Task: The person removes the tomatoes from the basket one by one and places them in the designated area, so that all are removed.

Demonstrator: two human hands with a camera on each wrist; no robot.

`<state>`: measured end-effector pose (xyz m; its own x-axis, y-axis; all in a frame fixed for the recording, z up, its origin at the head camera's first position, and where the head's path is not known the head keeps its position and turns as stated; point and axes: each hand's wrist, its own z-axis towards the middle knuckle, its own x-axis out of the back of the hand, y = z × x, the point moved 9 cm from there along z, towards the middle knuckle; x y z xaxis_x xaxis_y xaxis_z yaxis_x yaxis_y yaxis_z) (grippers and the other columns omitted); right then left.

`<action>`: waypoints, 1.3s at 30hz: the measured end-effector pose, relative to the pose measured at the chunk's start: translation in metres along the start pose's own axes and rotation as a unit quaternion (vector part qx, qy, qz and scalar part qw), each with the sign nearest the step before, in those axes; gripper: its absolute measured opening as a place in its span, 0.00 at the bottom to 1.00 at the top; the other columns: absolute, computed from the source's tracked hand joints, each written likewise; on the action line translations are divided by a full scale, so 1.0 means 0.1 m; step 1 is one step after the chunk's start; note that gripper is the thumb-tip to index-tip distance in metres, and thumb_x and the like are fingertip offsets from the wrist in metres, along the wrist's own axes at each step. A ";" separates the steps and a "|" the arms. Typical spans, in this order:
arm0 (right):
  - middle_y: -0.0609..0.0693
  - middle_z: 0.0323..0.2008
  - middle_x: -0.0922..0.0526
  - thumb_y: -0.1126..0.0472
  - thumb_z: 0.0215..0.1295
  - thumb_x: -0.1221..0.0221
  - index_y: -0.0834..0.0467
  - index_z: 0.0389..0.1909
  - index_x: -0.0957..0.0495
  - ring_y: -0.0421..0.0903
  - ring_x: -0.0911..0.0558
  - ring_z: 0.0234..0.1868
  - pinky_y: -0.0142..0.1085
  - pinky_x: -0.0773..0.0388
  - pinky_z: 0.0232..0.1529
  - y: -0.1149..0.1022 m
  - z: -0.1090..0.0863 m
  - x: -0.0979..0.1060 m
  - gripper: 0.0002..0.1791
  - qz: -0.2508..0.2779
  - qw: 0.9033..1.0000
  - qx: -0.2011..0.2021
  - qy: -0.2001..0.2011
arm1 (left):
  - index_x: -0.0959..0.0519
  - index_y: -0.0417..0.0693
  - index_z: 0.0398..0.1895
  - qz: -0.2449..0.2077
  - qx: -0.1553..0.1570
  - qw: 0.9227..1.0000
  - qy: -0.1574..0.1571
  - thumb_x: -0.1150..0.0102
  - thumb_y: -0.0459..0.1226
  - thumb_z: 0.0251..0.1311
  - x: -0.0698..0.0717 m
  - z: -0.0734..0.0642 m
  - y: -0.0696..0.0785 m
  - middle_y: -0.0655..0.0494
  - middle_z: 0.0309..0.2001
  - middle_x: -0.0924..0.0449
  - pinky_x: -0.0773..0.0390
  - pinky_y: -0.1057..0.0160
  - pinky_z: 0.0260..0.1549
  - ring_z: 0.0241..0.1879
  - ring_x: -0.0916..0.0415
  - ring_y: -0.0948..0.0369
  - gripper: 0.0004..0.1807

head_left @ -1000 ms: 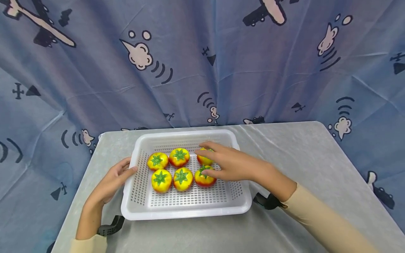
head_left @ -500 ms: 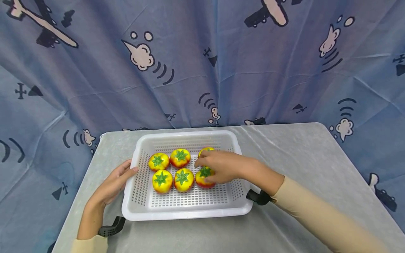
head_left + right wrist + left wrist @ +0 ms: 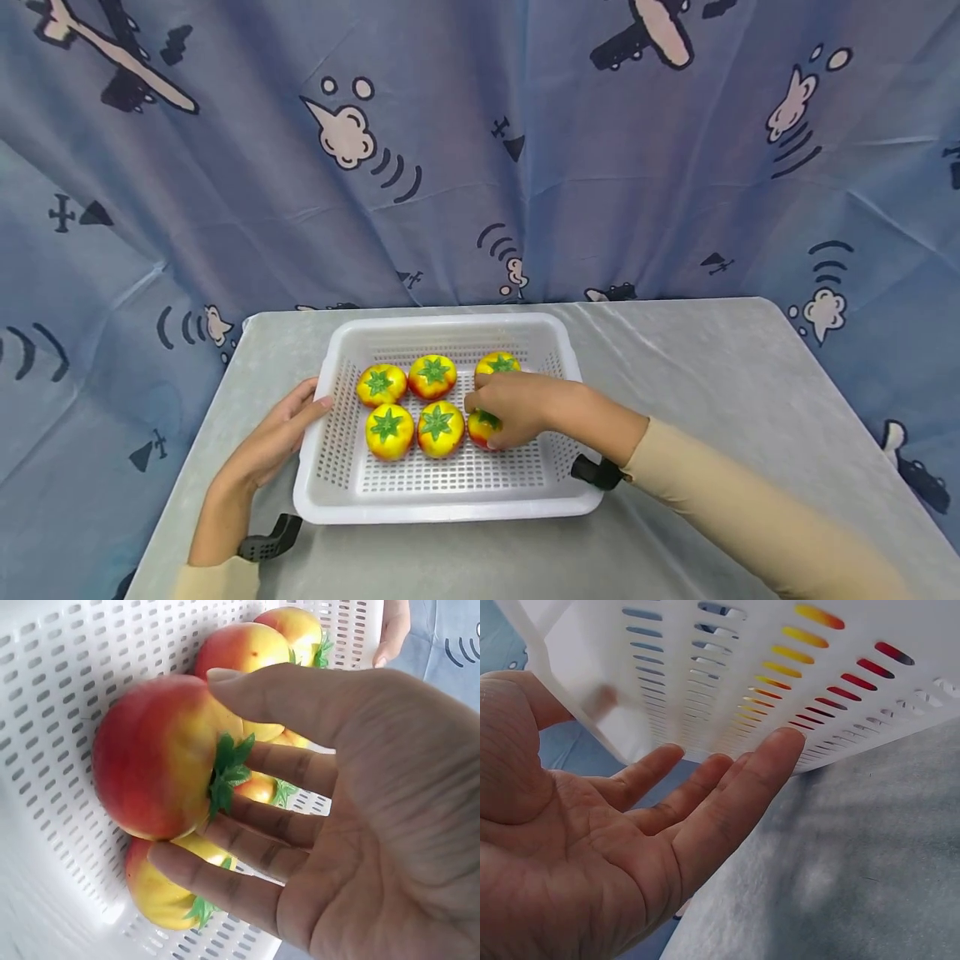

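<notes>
A white plastic basket [image 3: 450,512] with slotted walls holds several yellow-and-red tomatoes, each topped with a green star-shaped calyx. At its left side my left hand [image 3: 273,433] holds the rim, thumb over the edge; in the left wrist view its fingers [image 3: 727,817] lie against the slotted underside. My right hand [image 3: 517,408] reaches in from the right and grips the front-right tomato [image 3: 150,757], thumb on one side and fingers on the other. That tomato still sits low among the others and is partly hidden by the hand in the head view. Just behind it lies the back-right tomato [image 3: 498,362].
Two tomatoes, one in front [image 3: 441,429] and one behind [image 3: 432,377], fill the middle, with two more at the left [image 3: 389,432]. The basket stands on a grey cloth-covered table [image 3: 712,375]. A blue patterned curtain [image 3: 450,167] hangs behind.
My right hand has lowered and moved toward the front-right tomato, its spread fingers closing around it. The back-right tomato shows more. The left hand keeps its place on the basket.
</notes>
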<state>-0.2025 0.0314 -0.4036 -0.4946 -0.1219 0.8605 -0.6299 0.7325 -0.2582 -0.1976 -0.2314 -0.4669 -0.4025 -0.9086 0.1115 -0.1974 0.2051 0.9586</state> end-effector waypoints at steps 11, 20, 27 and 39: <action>0.47 0.57 0.21 0.61 0.56 0.28 0.48 0.62 0.22 0.42 0.24 0.47 0.38 0.20 0.60 -0.05 0.02 0.00 0.30 -0.025 1.000 0.007 -0.004 | 0.55 0.45 0.79 0.004 -0.006 1.000 -0.003 0.59 0.47 0.79 0.00 -0.01 0.06 0.26 0.71 0.41 0.13 0.47 0.46 0.54 0.18 0.50 0.34; 0.50 0.69 0.24 0.60 0.58 0.29 0.47 0.67 0.26 0.47 0.24 0.67 0.46 0.28 0.72 0.04 -0.01 -0.07 0.34 -0.011 0.999 -0.026 -0.025 | 0.56 0.45 0.79 -0.013 -0.014 1.000 -0.023 0.60 0.47 0.80 -0.06 0.07 0.05 0.24 0.70 0.41 0.13 0.45 0.46 0.54 0.17 0.51 0.34; 0.49 0.66 0.22 0.59 0.59 0.30 0.48 0.66 0.26 0.46 0.22 0.61 0.44 0.26 0.70 0.03 -0.01 -0.09 0.32 -0.014 0.999 -0.026 -0.027 | 0.55 0.45 0.78 -0.015 -0.010 1.000 -0.019 0.60 0.47 0.80 -0.04 0.04 0.01 0.25 0.70 0.42 0.13 0.45 0.46 0.54 0.18 0.52 0.32; 0.50 0.65 0.22 0.55 0.60 0.30 0.45 0.68 0.28 0.44 0.22 0.53 0.44 0.22 0.66 0.01 -0.09 -0.07 0.34 -0.016 0.999 -0.027 -0.022 | 0.53 0.45 0.75 -0.018 -0.019 0.999 -0.019 0.61 0.46 0.80 -0.04 0.02 0.01 0.25 0.70 0.43 0.13 0.45 0.45 0.52 0.17 0.54 0.29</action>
<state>-0.1940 0.0387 -0.4061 -0.5012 -0.1733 0.8478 -0.6122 0.7634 -0.2059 -0.1978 -0.2268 -0.4667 -0.4292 -0.9007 0.0673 -0.1793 0.1580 0.9710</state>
